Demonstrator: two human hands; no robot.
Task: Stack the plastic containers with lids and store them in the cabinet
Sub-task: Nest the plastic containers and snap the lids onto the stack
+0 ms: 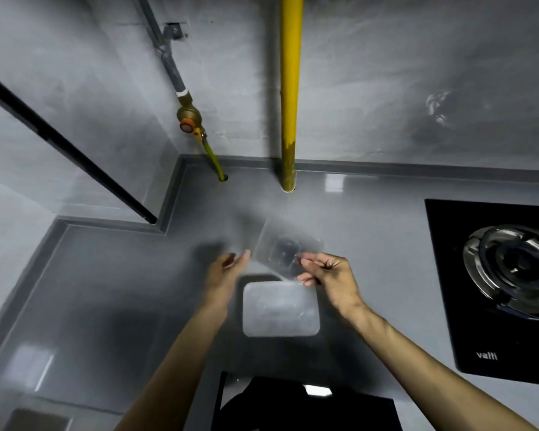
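A clear, rectangular plastic piece (285, 251), blurred by motion and either a lid or a shallow container (which cannot be told), is pinched at its near right edge by the thumb and fingers of the right hand (327, 275). It is held tilted in the air above the tabletop. The left hand (227, 272) is seen half open with fingers extended, just beside the left edge of the same piece; whether that edge is touched cannot be told, and nothing is gripped.

Directly beneath, between the two forearms, a translucent rectangular plastic container with rounded corners (281, 309) is found resting flat on the grey glossy tabletop (122, 290). The held piece is positioned above and slightly beyond it, apart from it.

Further out, a black glass gas hob with a steel burner ring (507, 275) is set into the tabletop at the right, and a yellow vertical pipe (290, 88) and a brass valve with an orange knob (189, 121) are seen against the grey wall.

The task is judged to be at an early stage: only one container lies on the tabletop, stacking is not yet completed, and no cabinet is shown, so storing remains to be done.
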